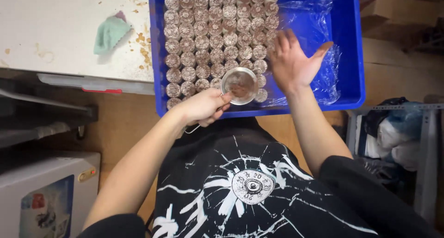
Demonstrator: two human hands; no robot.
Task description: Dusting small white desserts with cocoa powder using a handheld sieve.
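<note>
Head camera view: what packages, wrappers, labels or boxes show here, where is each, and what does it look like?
Blue crate: top centre, rectangular plastic, holding rows of small round filled cups.
Clear plastic wrap: crinkled, lining the crate's right half.
White box: bottom left, with a colourful picture label.
Cardboard boxes: top right, brown.

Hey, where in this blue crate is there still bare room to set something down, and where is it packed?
Free: the right part of the blue crate, between the rows of small round pucks and the right wall, lined with clear plastic film; the right hand hovers there. Crowded: the left part, pucks edge to edge, where the left hand holds a metal cup.
</note>
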